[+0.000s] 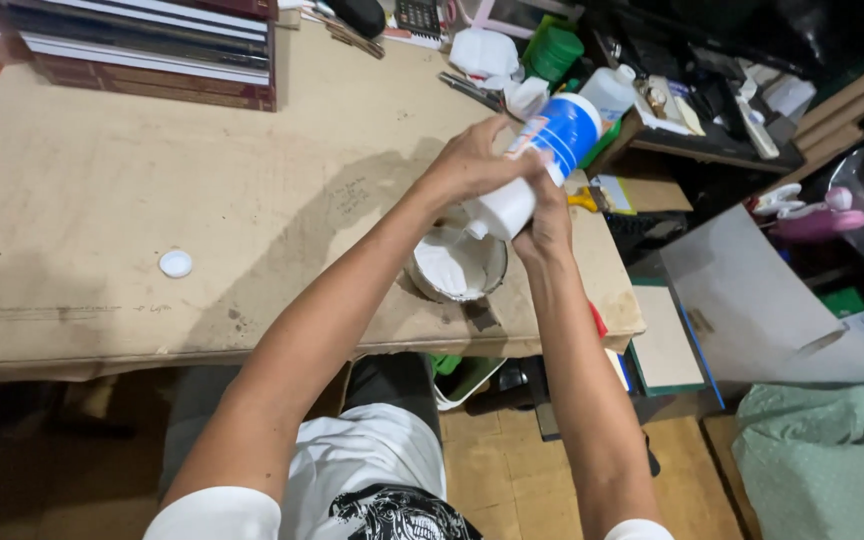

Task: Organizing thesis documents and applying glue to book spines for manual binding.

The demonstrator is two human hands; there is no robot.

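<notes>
Both hands grip a white glue bottle (537, 165) with blue label, tilted mouth-down directly above a round tub (457, 265) of white paste. Left hand (472, 160) wraps its upper side; right hand (549, 222) closed underneath. White cap (175, 263) lies well left of tub on cardboard-covered table (102, 200).

A bottle (542, 160) is held tilted, mouth down, directly above a round bowl (457, 268) standing near the right front edge of the table (102, 200). A small cap (175, 264) lies well left of the bowl. Stacked books (152, 45) sit at the table's far left. Containers (552, 50) crowd behind the bottle.
</notes>
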